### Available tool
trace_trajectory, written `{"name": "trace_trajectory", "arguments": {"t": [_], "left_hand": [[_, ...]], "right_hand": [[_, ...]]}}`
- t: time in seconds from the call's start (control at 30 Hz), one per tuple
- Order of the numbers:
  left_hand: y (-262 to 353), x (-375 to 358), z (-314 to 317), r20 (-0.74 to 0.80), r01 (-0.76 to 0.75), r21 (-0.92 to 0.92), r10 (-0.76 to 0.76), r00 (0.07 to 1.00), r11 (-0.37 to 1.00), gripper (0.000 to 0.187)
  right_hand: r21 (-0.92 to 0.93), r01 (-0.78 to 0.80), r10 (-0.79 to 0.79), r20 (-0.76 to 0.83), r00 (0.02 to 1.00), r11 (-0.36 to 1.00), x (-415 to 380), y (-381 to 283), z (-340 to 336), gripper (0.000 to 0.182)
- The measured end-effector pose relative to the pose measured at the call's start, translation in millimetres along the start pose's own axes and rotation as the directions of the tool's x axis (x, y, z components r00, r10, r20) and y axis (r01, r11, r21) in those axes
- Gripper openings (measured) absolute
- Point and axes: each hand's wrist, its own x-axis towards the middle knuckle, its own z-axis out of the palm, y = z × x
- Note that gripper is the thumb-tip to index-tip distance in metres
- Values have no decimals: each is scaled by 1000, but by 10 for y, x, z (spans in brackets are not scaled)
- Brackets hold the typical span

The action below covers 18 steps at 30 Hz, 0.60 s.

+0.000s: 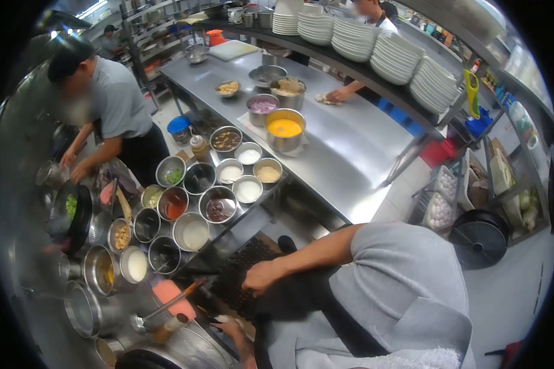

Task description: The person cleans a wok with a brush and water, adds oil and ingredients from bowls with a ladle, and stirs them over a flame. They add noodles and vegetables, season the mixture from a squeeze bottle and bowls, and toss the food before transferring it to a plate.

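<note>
My right hand (263,278) hangs in front of my black apron (308,301), fingers curled in. What it holds, if anything, is hidden. Lower down, my left hand (232,331) is closed around a small white cloth (225,319) at the counter edge; part of this hand is out of sight. Near it a ladle (166,305) with a wooden handle lies across an orange-pink cloth (173,297). A bristle brush (169,329) rests beside the ladle. At the bottom edge shows the dark rim of a pan (144,360).
Several metal pots of sauces and ingredients, such as a red sauce (173,204), crowd the station. A co-worker (120,98) works over a wok (74,215) at left. Behind, a steel table (338,160) bears a pot of yellow liquid (285,128); another person's hand (338,95) wipes there.
</note>
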Motion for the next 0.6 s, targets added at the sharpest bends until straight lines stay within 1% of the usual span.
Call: {"name": "trace_trajectory", "arguments": {"t": [0.03, 0.07, 0.1, 0.13, 0.2, 0.23, 0.3, 0.33, 0.4, 0.43, 0.47, 0.53, 0.57, 0.6], "left_hand": [[-139, 334, 159, -50, 14, -44, -17, 999, 999, 100], [-93, 452, 172, -23, 15, -142, -19, 1000, 990, 99], [-156, 620, 306, -84, -118, -133, 107, 991, 984, 106], [-162, 696, 337, -64, -113, -122, 106, 992, 986, 106], [20, 821, 477, 15, 101, -122, -100, 995, 987, 96], [56, 849, 476, 26, 100, -109, -98, 995, 989, 96], [157, 853, 441, 48, 122, -113, -117, 992, 986, 96], [140, 861, 435, 64, 117, -100, -111, 992, 988, 96], [175, 908, 409, 4, 78, -30, -78, 997, 997, 92], [198, 898, 417, -32, 26, -77, -28, 999, 997, 89], [243, 892, 452, -27, 18, -70, -20, 999, 997, 89], [299, 870, 482, -108, 50, -106, -61, 992, 993, 90], [300, 890, 532, -109, 45, -98, -56, 992, 994, 90], [275, 943, 591, -141, 74, -150, -95, 985, 986, 92]], "right_hand": [[-31, -72, 72, -6, 997, 997, -70, 31, 1, 45], [-62, -145, 144, -13, 989, 988, -156, 79, 1, 44], [-55, -196, 194, -40, 980, 979, -247, 188, 54, 43], [-43, -242, 239, -67, 969, 969, -343, 284, 122, 41], [-64, -376, 375, -30, 927, 924, -598, 368, 127, 41], [-51, -386, 386, -26, 922, 921, -712, 401, 162, 41], [1, -512, 511, -57, 858, 859, -973, 448, 238, 43], [13, -527, 527, -54, 848, 850, -1086, 423, 267, 43], [97, -593, 601, -110, 792, 799, -1258, 390, 277, 44], [117, -613, 622, -68, 780, 781, -1326, 383, 258, 44], [126, -618, 628, -70, 775, 776, -1363, 419, 266, 44], [90, -618, 623, -45, 781, 781, -1416, 506, 303, 44], [102, -626, 632, -32, 775, 773, -1417, 472, 230, 43], [111, -625, 631, -33, 775, 773, -1412, 475, 216, 43]]}}
